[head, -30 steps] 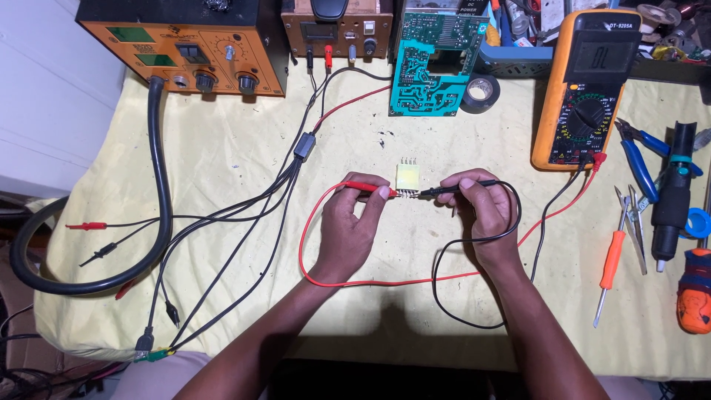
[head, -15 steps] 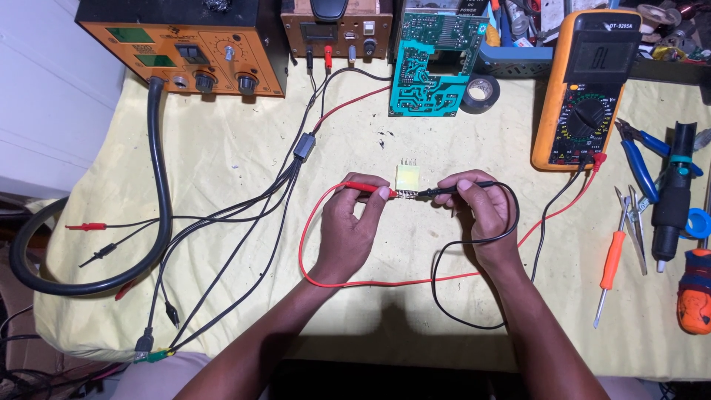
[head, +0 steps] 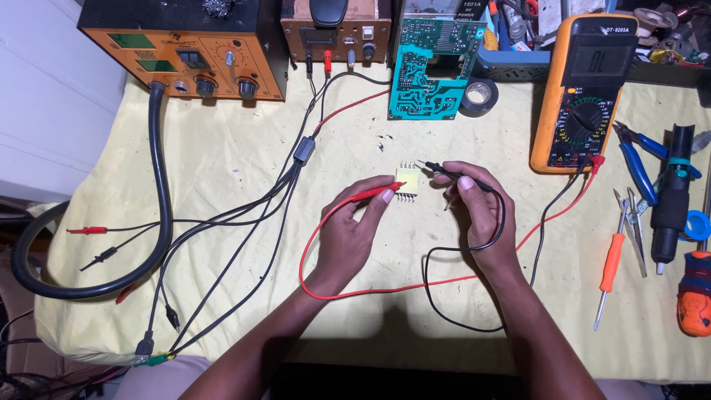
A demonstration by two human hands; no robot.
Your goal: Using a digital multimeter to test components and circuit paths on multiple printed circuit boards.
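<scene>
A small yellow transformer (head: 406, 181) with metal pins lies on the yellow cloth (head: 222, 163) near the middle. My left hand (head: 352, 231) grips a red test probe (head: 372, 194) whose tip touches the transformer's near-left side. My right hand (head: 475, 210) grips a black test probe (head: 444, 170), its tip at the pins on the far right side. Red and black leads loop back to an orange multimeter (head: 585, 92) at the upper right.
An orange bench station (head: 185, 52) with a thick black hose (head: 157, 185) stands at the back left, a power supply (head: 337, 33) and a green circuit board (head: 433, 78) behind centre. Black tape roll (head: 478, 96), pliers (head: 638, 159), screwdrivers (head: 610, 274) and a black tool (head: 670, 196) lie right.
The black probe tip has shifted up to the transformer's far pins, and the red probe tip now rests lower on its near side. Both hands stay almost in place.
</scene>
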